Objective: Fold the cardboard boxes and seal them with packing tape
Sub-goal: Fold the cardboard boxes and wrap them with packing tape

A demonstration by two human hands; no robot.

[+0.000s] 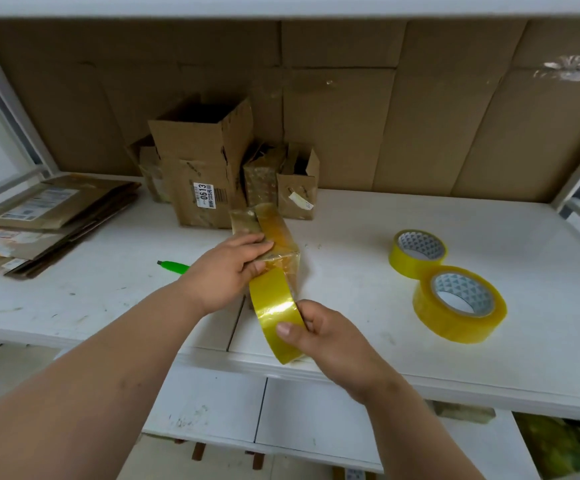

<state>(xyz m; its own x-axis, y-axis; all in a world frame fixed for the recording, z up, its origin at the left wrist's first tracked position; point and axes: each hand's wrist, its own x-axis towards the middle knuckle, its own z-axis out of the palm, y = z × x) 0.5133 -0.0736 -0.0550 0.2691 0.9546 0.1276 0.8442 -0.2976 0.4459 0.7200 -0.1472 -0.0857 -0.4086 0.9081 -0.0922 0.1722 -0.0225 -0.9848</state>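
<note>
L hand (228, 268) rests on the small box (281, 237) mid worktop (368, 223), fingers (254, 245) laid across its taped top, thumb at the near face, grasping the box. R hand (330, 337) grips a tape roll (278, 323) near the worktop's front edge, fingers curled round it, thumb on the outer face. Tape strip runs from roll up onto the box. Two more tape rolls (458, 303) to the right, touching each other. Green cutter (174, 266) left of L hand. Open boxes (205, 168) at the back, flat cardboard stack (46, 220) far left.
</note>
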